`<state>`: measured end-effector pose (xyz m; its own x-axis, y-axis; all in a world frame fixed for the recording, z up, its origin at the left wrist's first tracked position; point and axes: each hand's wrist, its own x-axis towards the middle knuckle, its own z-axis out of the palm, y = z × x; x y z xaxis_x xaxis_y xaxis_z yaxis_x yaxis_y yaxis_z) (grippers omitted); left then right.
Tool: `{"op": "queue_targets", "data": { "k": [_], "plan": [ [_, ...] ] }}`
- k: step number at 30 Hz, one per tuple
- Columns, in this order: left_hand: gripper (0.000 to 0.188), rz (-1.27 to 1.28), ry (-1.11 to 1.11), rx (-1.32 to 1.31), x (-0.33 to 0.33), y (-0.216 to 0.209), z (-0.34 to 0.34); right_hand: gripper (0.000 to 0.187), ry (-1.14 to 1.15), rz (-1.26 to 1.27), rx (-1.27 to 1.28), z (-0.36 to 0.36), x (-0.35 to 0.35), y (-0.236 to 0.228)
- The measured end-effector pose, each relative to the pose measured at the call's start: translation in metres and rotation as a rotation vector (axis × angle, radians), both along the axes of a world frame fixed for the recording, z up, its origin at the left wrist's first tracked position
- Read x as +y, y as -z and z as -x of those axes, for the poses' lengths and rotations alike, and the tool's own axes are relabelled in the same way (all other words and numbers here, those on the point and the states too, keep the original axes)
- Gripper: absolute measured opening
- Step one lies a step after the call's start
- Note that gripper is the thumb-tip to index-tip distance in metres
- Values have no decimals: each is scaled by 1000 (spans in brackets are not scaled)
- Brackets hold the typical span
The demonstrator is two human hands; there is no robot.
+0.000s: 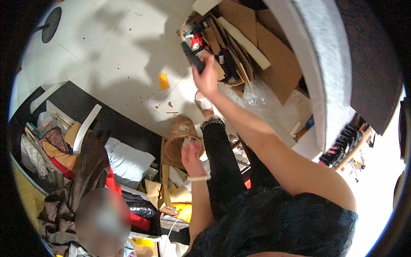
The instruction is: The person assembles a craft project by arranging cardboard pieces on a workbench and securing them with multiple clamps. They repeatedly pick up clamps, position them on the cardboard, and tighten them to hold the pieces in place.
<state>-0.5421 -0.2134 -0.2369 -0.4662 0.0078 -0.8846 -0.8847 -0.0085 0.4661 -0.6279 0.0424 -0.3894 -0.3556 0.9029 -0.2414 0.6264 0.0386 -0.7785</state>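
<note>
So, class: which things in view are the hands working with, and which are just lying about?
In hand or nearest:
- dark object, held in the right hand
- tan basket, by the left hand

Lying about:
- orange packet on the floor
- cardboard
- pale bag

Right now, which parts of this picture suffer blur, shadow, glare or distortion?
Head view: the right hand, holding a dark object, and the left hand look blurred; broad shadows darken the white floor, whose lines curve; glare washes out the lower right; a round lower-left patch is smeared.
</note>
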Motion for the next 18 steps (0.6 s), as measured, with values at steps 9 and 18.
{"op": "queue_targets", "data": {
  "k": [9, 18],
  "plan": [
    [16, -96, 17, -133, 52, -14, 49, 15, -245, 565, 12, -89, -18, -86],
    [28, -163, 36, -321, -1, 1, -19, 109, 73, 97, -1005, -63, 84, 169]
  ]
}}
